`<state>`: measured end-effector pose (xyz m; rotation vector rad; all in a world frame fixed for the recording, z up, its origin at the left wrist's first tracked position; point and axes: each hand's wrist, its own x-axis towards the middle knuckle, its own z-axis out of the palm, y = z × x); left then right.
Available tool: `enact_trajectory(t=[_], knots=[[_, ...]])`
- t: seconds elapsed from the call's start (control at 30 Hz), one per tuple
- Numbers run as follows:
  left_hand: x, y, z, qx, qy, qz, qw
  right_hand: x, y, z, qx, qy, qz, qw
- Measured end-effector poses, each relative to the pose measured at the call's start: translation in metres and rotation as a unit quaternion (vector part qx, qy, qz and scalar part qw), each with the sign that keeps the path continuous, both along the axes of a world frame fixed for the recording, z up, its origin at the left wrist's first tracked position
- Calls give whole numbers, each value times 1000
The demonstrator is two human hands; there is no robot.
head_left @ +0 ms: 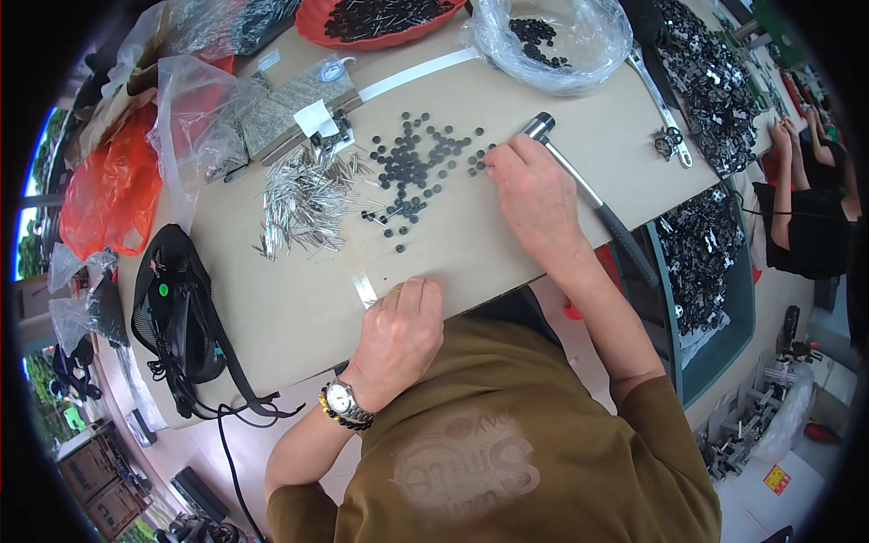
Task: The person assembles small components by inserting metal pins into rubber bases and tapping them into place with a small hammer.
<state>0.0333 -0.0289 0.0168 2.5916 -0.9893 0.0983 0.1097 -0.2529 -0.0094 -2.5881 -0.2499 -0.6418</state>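
My right hand (539, 195) rests on the table with its fingers curled together. Its fingertips meet the right edge of a scatter of small black round caps (407, 167); what they pinch, if anything, is hidden. Close to the table's front edge, my left hand (400, 335) is closed, its fingers folded under so their contents cannot be seen. A heap of thin silver pins (303, 204) lies left of the caps. A few pins at the heap's right side carry black caps. Beside my right hand, a hammer (577, 174) with a black grip lies slanted.
A red bowl (312, 23) of capped pins and a clear plastic bag (579, 77) stand at the back. A wrench (654, 90) lies right. A green bin (740, 335) holds black parts. A black mesh pouch (181, 312) sits left. Another person (806, 213) works far right.
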Motion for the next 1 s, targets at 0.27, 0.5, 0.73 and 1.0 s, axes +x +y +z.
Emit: enact_trajectory(t=[0.27, 0.5, 0.73, 1.0], knots=[[3, -3, -4, -152, 50, 55, 986, -24, -2, 8, 100, 70, -11, 992], [6, -5, -11, -228, 82, 83, 967, -31, -10, 20, 245, 157, -50, 955], [6, -7, -18, -256, 92, 139, 952, -25, -4, 16, 89, 139, 4, 986], [7, -9, -19, -274, 113, 166, 940, -57, 30, 36, 326, 198, 141, 913]])
